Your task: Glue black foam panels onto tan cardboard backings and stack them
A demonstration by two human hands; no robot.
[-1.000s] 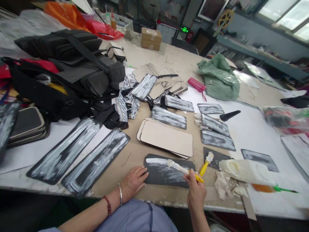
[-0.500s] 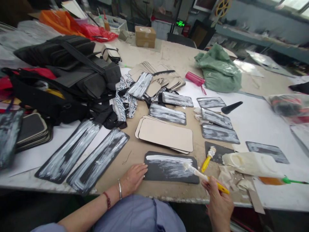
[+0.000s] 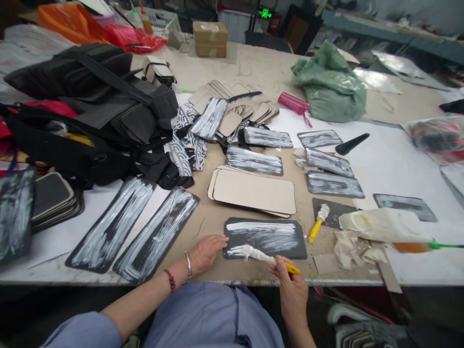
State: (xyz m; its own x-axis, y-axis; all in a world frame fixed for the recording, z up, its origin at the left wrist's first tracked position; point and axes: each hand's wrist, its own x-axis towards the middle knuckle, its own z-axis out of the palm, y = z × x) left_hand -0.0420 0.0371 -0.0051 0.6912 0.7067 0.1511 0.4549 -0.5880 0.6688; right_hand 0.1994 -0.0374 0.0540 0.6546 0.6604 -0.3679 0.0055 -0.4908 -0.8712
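A dark rounded panel [image 3: 266,237] with white streaks lies near the table's front edge. My left hand [image 3: 207,252] rests flat beside it, fingertips at its left edge, holding nothing. In my right hand [image 3: 292,285] is a yellow-handled brush [image 3: 266,257], its white-coated bristles on the panel's lower left part. Just behind lies a stack of beige panels [image 3: 253,189]. A second yellow-handled brush [image 3: 319,223] rests on a dark piece to the right. Two long white-streaked panels [image 3: 155,234] lie at the left.
A pale plastic container [image 3: 380,224] lies at the right, near crumpled scraps. Black bags [image 3: 119,96] are heaped at the left. Farther back are a green bag [image 3: 329,87], a pink pouch [image 3: 293,102] and a cardboard box [image 3: 210,39].
My right hand has moved the brush leftward across the panel, and a fresh white streak shows at its lower left. The view has shifted slightly; my left hand stays at the panel's left edge.
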